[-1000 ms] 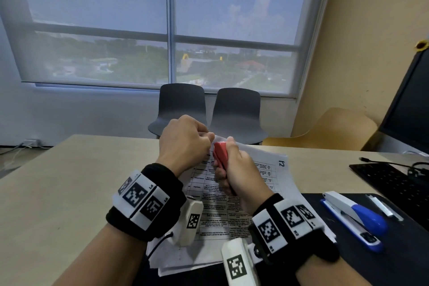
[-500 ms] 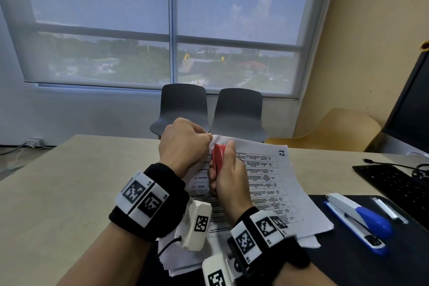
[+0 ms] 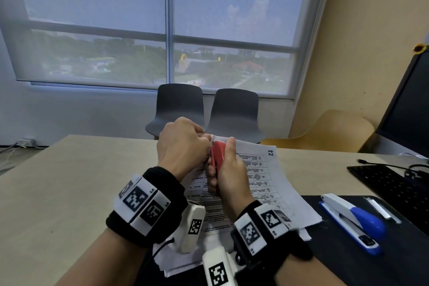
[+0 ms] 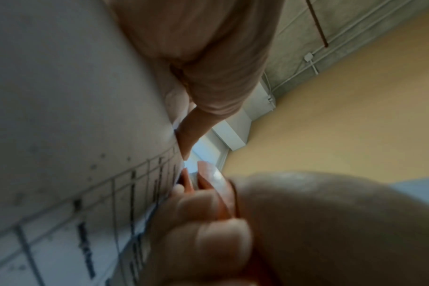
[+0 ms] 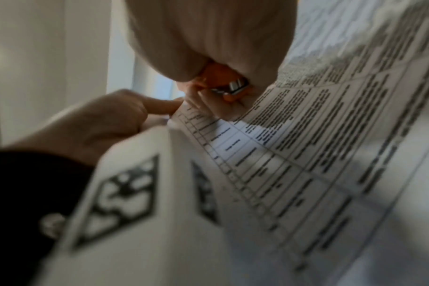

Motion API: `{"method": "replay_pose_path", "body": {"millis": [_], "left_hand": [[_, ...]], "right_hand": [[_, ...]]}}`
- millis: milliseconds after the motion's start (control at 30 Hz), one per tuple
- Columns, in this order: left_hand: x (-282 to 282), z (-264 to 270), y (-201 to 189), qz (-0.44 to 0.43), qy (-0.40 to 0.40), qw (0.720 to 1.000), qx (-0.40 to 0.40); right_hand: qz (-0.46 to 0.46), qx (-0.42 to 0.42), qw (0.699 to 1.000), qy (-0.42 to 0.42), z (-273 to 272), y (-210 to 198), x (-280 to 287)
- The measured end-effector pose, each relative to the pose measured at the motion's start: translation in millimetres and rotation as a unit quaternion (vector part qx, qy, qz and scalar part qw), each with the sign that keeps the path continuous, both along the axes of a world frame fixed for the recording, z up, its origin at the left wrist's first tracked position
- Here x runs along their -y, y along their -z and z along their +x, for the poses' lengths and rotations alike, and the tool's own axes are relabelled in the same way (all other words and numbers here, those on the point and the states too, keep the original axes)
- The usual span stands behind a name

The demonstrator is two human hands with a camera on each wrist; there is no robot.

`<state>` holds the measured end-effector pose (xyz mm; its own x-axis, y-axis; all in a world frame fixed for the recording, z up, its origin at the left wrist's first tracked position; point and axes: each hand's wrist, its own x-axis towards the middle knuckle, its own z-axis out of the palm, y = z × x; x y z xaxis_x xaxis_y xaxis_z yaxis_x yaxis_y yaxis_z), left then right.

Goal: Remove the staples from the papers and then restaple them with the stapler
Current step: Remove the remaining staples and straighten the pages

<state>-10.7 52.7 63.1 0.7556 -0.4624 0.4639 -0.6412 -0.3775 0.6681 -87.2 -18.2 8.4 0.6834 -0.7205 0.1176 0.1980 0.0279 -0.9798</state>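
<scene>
A stapled set of printed papers [image 3: 267, 176] lies on the table with its far left corner raised. My left hand [image 3: 206, 140] pinches that corner from the left. My right hand [image 3: 222, 153] grips a red staple remover [image 3: 217, 157], whose tip sits at the same corner. In the right wrist view the remover [image 5: 223, 81] shows its metal jaws against the papers [image 5: 306, 145], right beside my left hand [image 5: 91, 127]. The staple itself is hidden. The blue and white stapler [image 3: 352, 220] lies untouched on a black mat [image 3: 348, 269] to the right.
A black keyboard [image 3: 390, 188] with a cable and a dark monitor [image 3: 408, 104] stand at the right. A small white bar [image 3: 380, 209] lies beside the stapler. Two dark chairs [image 3: 181, 107] stand behind the beige table [image 3: 58, 188].
My right wrist has swung left, closer to the left arm, with the remover still at the corner. The left hand has kept its pinch on the papers.
</scene>
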Motion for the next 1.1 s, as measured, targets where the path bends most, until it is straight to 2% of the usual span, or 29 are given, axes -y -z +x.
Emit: {"method": "replay_pose_path", "body": {"millis": [100,167,233,300,367,400,433,467,533,567,667,767,833,900,1000,1033,1100], "left_hand": [[1.8,-0.7,-0.3,0.001,0.001,1.000,-0.003],[0.8,0.1,-1.5,-0.011,0.002,1.000,-0.010],[-0.1,0.7,-0.9,-0.018,0.009,1.000,-0.019],[-0.3,0.7,0.9,-0.018,0.010,1.000,-0.018],[0.3,0.8,2.6,-0.010,0.009,1.000,-0.017],[0.6,0.8,3.1,-0.006,0.010,1.000,-0.019],[0.7,0.1,3.0,-0.005,0.012,1.000,-0.021],[0.4,-1.1,2.3,-0.009,0.014,1.000,-0.024],[-1.0,-4.2,-0.6,-0.028,0.017,0.999,-0.026],[-2.6,-5.9,-2.7,-0.038,0.018,0.999,-0.028],[-9.2,-4.8,-11.7,-0.069,0.021,0.996,-0.047],[-14.8,2.0,-15.6,-0.090,0.026,0.994,-0.054],[-16.4,4.0,-15.9,-0.097,0.034,0.992,-0.068],[-14.7,6.3,-15.3,-0.095,0.039,0.992,-0.077],[-10.7,8.8,-13.3,-0.078,0.036,0.993,-0.078],[-9.7,9.0,-12.6,-0.073,0.037,0.993,-0.079],[-8.4,8.8,-11.4,-0.065,0.040,0.994,-0.081]], "right_hand": [[-0.150,-0.022,0.987,0.057,3.2,8.7,3.3],[-0.166,-0.028,0.983,0.075,5.9,9.8,3.9],[-0.048,0.003,0.998,0.030,6.3,4.7,1.1],[0.081,0.021,0.996,-0.034,3.6,-4.1,-1.5],[0.086,-0.003,0.996,-0.039,3.5,-5.4,0.9],[0.043,-0.014,0.999,-0.024,4.3,-4.0,2.4],[-0.038,-0.031,0.999,0.008,4.6,-1.6,4.3],[-0.150,-0.052,0.986,0.057,4.2,0.2,5.1],[-0.354,-0.091,0.920,0.142,0.1,-1.2,3.8],[-0.413,-0.103,0.890,0.162,-3.6,-6.3,0.1],[-0.510,-0.159,0.825,0.182,-5.1,-20.9,-6.1],[-0.541,-0.176,0.802,0.180,-2.6,-29.1,-9.2],[-0.531,-0.151,0.814,0.180,-2.2,-27.9,-6.5],[-0.469,-0.090,0.864,0.161,-2.2,-25.6,-1.8],[-0.312,-0.037,0.944,0.096,-1.6,-21.3,8.1],[-0.260,-0.027,0.963,0.066,-3.2,-20.0,11.2],[-0.197,-0.012,0.980,0.021,-8.2,-19.7,15.3]]}}
